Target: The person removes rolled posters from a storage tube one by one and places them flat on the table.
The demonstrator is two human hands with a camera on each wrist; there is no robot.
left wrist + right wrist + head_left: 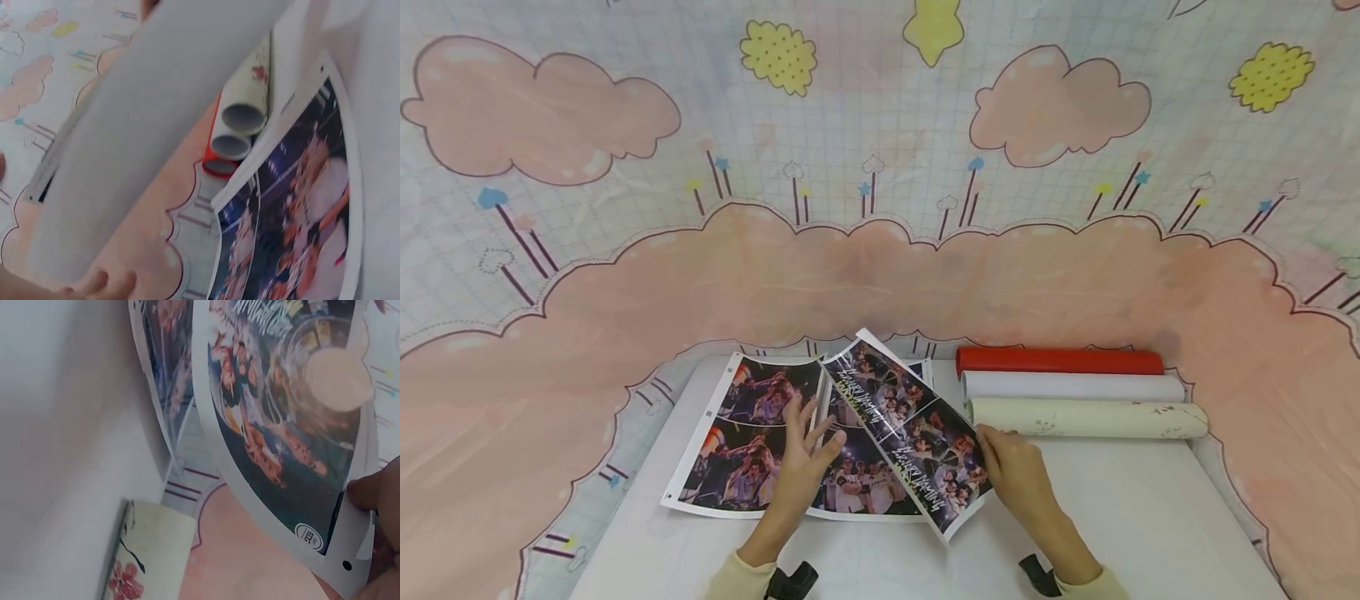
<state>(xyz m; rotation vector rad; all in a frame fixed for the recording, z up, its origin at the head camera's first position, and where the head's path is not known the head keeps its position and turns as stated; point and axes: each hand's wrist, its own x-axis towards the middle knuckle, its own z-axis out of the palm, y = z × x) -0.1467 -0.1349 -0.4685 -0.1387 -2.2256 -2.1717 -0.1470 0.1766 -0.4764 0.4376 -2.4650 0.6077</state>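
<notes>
My right hand (1018,471) pinches the right edge of a glossy printed photo sheet (917,433), a narrow strip with group pictures and white lettering. The strip is lifted and slanted above the table. In the right wrist view, thumb and fingers of the right hand (381,519) grip its white border near a corner. My left hand (801,471) has its fingers spread, left of the strip and over other printed sheets (737,467) lying on the table. In the left wrist view the strip's blank white back (137,125) fills much of the picture, and the left fingertips (109,284) show low down.
Three rolls lie side by side at the back right: a red one (1060,361), a white one (1075,387) and a cream one with a floral print (1090,418). The white table (1112,500) meets a backdrop cloth (880,283) with pink clouds.
</notes>
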